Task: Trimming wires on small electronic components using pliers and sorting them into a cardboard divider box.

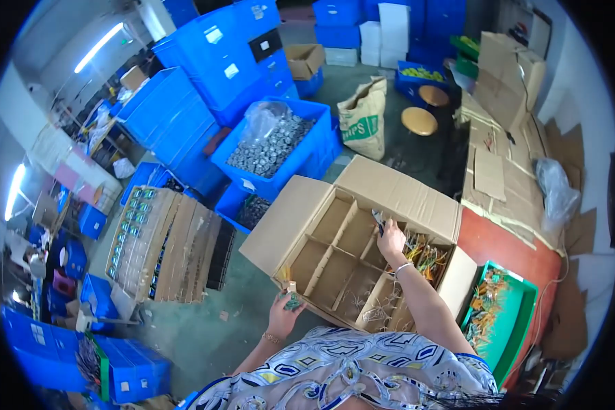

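Note:
A large open cardboard box [326, 269], split by card dividers into several compartments, sits in front of me. My left hand [284, 316] is closed at its near left corner, around a small bundle of green parts [292, 301] with pale yellowish strands sticking up above it. Over the far middle of the box, my right hand [391, 240] grips a small dark-and-silver hand tool [378, 219]; its exact kind is unclear. Beside that wrist, bunches of orange, green and white wired parts [427, 258] fill the right compartments. Thin pale wires [376, 311] lie in a near compartment.
To the right, a green tray [526, 321] of orange wired parts rests on a red surface [485, 239]. Blue bins [280, 160] of grey parts, a paper sack [363, 119] and two round stools [419, 121] stand beyond. Stacked cardboard trays [178, 246] are at left.

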`<state>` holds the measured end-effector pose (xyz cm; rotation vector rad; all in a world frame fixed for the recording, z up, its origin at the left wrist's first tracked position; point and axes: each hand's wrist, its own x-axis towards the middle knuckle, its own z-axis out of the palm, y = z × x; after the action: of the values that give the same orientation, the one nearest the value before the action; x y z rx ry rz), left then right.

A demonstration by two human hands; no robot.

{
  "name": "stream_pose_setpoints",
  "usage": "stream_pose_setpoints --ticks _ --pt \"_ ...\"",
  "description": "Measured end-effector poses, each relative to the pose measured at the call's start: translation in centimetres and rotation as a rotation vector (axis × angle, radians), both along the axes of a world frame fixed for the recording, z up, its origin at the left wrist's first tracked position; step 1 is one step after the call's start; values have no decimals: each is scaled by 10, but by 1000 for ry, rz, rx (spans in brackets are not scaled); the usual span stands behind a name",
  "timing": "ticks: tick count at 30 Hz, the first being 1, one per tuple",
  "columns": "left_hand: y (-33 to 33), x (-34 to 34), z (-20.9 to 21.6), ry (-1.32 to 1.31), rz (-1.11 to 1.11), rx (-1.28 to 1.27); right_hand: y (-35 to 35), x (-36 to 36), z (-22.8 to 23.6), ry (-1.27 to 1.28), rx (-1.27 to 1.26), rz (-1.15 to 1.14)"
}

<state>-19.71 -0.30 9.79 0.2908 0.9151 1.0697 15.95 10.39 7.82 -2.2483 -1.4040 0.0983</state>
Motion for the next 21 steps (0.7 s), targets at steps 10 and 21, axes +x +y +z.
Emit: stream_pose_setpoints --ticks 10,21 --pt "41 97 51 -37 -85 276 -55 58 -9 820 370 -17" --pt "-25 147 60 -161 -309 312 -207 -71 115 1767 178 -307"
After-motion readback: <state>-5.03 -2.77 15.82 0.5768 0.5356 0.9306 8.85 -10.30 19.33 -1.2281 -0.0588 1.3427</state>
